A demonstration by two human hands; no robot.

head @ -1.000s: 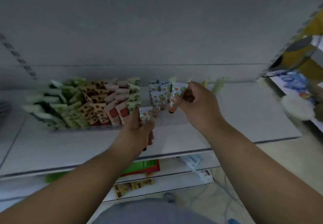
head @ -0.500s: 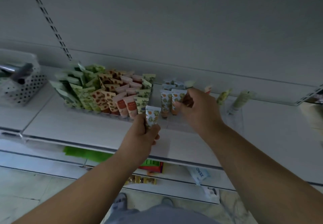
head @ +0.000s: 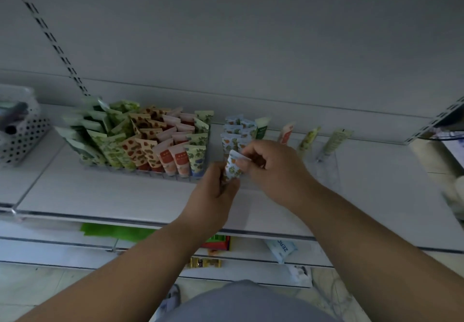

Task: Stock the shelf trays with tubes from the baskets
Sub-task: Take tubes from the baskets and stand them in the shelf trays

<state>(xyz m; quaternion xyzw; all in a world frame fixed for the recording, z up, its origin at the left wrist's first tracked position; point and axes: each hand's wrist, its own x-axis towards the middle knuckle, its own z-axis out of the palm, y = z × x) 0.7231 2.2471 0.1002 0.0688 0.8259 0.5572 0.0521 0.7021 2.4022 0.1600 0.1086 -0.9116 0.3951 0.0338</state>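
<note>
A small white tube with an orange-and-green fruit print (head: 232,168) is held just in front of the shelf trays. My left hand (head: 213,196) grips its lower end from below. My right hand (head: 273,168) pinches its flat top edge with thumb and forefinger. Behind it stands a row of the same printed tubes (head: 232,134) in a clear tray (head: 324,168). To the left, another clear tray (head: 140,172) is packed with rows of green, giraffe-print and pink tubes (head: 140,140). A white perforated basket (head: 21,133) sits at the far left of the shelf.
Single tubes (head: 307,140) stand spaced out along the back to the right of my hands. The white shelf board (head: 105,196) has bare surface in front of the trays. Lower shelves hold a green pack (head: 113,231) and a white pouch (head: 282,248).
My right hand has left the row of tubes in the tray and come to the tube in my left hand, pinching its top. The left hand raised that tube toward the tray.
</note>
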